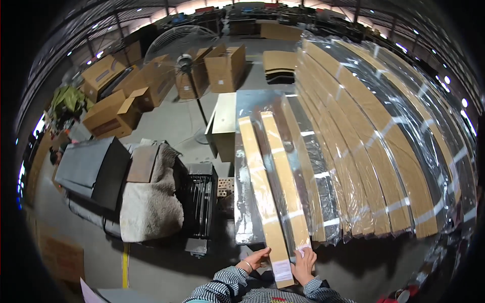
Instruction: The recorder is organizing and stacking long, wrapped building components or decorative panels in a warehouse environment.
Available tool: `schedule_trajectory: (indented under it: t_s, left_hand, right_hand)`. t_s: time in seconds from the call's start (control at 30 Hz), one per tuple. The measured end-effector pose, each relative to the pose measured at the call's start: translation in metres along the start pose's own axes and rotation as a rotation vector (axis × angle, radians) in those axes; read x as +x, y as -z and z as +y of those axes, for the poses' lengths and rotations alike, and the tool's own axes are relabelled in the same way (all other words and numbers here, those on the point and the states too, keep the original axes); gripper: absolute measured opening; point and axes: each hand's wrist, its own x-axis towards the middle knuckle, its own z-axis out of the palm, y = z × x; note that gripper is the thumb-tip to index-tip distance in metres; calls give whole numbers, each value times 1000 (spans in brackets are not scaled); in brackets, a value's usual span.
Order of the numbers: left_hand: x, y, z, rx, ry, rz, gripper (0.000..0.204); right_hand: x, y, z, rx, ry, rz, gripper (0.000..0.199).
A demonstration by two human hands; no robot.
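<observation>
Two long, narrow cardboard boxes lie side by side with their near ends toward me. The left box (260, 187) reaches closest to my body and has a white paper label (283, 270) on its near end. My left hand (256, 259) is beside that box, its fingers apart and their tips at the left edge. The right box (286, 187) ends a little farther away. Over its near end my right hand (304, 265) has bent fingers, gripping a pale label (303, 248) partly covered by the fingertips. A dark, glossy surface (246, 217) lies under the boxes.
Plastic-wrapped long cardboard packs (348, 146) stand in rows on the right. To the left are a roller conveyor (199, 207), a cloth-covered stand (151, 209) and a grey metal box (96, 169). A pedestal fan (185, 63) and open cartons (225, 68) stand farther back.
</observation>
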Motion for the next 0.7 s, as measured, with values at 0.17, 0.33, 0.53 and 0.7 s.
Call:
schedule_trajectory:
  t_s: [0.17,0.33,0.53,0.7]
  left_hand:
    - [22,-31,16,113,-235,-36,53]
    - [25,-30,6,489,-221,-87,71]
    - [-9,-17,-7,-242,-357,82,61]
    - [-30,40,-53,-252,36,76,45]
  right_hand:
    - [61,-6,-4,163,-370,7,98]
    - [58,-16,25,278,-223,-79,92]
    - [-27,13,46,313,-62,-237,86]
    - [-43,39,31,276,340,-175,78]
